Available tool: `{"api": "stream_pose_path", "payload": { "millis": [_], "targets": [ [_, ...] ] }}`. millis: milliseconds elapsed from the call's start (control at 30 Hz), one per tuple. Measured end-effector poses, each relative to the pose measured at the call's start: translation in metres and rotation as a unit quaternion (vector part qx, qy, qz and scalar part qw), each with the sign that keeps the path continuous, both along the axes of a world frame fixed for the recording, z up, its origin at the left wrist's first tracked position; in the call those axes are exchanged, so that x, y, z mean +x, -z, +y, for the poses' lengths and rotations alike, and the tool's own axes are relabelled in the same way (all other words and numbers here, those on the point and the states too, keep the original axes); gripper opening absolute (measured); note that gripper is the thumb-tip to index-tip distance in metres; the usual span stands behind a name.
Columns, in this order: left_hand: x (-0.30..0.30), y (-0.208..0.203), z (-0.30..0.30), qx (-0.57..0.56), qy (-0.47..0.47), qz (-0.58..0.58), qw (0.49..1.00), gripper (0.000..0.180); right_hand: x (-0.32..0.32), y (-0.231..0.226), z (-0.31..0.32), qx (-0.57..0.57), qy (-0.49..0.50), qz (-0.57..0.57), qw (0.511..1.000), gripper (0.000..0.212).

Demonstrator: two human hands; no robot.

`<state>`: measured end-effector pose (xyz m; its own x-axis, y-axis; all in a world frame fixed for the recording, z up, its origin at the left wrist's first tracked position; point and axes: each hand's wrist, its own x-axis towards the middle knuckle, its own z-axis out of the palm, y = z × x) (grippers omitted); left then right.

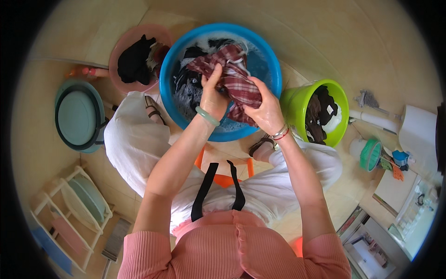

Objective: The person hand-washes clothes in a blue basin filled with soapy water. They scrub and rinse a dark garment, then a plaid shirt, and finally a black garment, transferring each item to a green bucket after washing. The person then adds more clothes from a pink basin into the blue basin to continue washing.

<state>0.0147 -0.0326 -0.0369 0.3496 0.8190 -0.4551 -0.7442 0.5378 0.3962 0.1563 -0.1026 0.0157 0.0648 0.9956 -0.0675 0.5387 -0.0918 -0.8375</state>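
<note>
Both my hands grip a wet maroon plaid garment [239, 88], bunched up over a large blue basin [165, 88]. My left hand [213, 97], with a pale green bangle at the wrist, is closed around its left side, the thumb on top. On the right, my right hand [267, 109] pinches the cloth's edge with thumb and fingers. A white cord or strip hangs from the garment near its top. Below it in the basin, dark clothes [188, 93] lie in sudsy water [260, 65]. The fingers under the cloth are partly hidden.
A pink basin [116, 51] with dark clothes stands left of the blue one; a lime green bucket [344, 104] with clothes stands right. Further left are stacked teal tubs [76, 116] and a white rack [88, 246]. A small green-lined bin [370, 153] stands at the right.
</note>
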Motion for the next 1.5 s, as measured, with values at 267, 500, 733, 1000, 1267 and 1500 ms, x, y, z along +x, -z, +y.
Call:
{"api": "stream_pose_path", "payload": {
  "millis": [267, 500, 733, 1000, 1267, 1500],
  "targets": [
    [0.072, -0.043, 0.002, 0.0, 0.192, 0.13, 0.973, 0.054, 0.071, -0.06, -0.042, 0.22, 0.071, -0.198, 0.952, 0.048],
    [0.233, -0.058, -0.029, 0.077, 0.428, 0.055, 0.899, 0.055, 0.164, -0.066, -0.13, 0.123, 0.346, -0.124, 0.922, 0.053],
    [0.323, 0.011, -0.06, 0.062, 0.529, 0.279, 0.799, 0.092, 0.195, 0.0, -0.149, 0.025, 0.411, -0.239, 0.879, 0.059],
    [0.269, 0.012, -0.064, 0.468, 0.463, 0.482, 0.579, 0.074, 0.198, 0.07, -0.111, -0.14, 0.29, -0.289, 0.901, 0.061],
    [0.222, 0.01, -0.061, 0.48, 0.436, 0.46, 0.607, 0.042, 0.226, 0.106, -0.097, -0.233, 0.197, -0.229, 0.925, 0.053],
    [0.037, 0.119, 0.009, 0.372, 0.17, 0.709, 0.575, 0.061, 0.11, 0.033, -0.038, 0.05, 0.192, -0.331, 0.922, 0.048]
  ]
}}
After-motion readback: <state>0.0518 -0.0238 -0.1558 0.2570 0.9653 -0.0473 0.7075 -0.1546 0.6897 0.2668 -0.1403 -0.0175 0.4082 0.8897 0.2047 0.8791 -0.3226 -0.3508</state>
